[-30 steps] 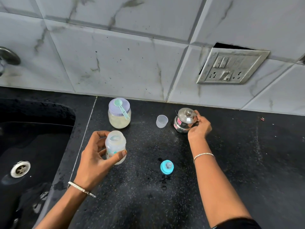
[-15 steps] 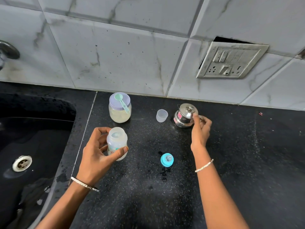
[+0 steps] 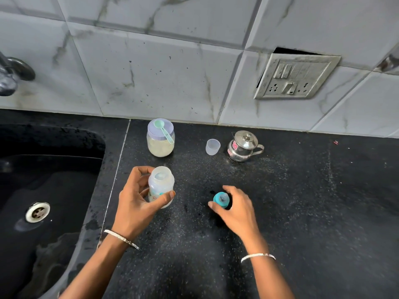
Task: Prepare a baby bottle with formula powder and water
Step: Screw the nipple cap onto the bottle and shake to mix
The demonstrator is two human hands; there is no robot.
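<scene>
An open, translucent baby bottle (image 3: 160,182) stands on the black counter (image 3: 302,201), and my left hand (image 3: 133,208) is wrapped around its side. To its right, my right hand (image 3: 237,210) has thumb and fingers closed around the teal nipple cap (image 3: 221,199), which rests on the counter. Behind the bottle stands the formula jar (image 3: 160,147), with pale powder inside, a lilac lid and a green scoop (image 3: 164,129) lying on the lid. A small steel kettle (image 3: 243,146) with its lid on stands at the back right, untouched.
A small clear plastic cup (image 3: 212,147) stands just left of the kettle. A black sink (image 3: 43,180) with a drain (image 3: 37,212) lies to the left, under a tap (image 3: 13,74). A wall socket plate (image 3: 295,77) hangs loose on the tiled wall.
My right hand has left the kettle's handle and come back toward me, closing on the teal nipple cap. My left hand stays on the bottle.
</scene>
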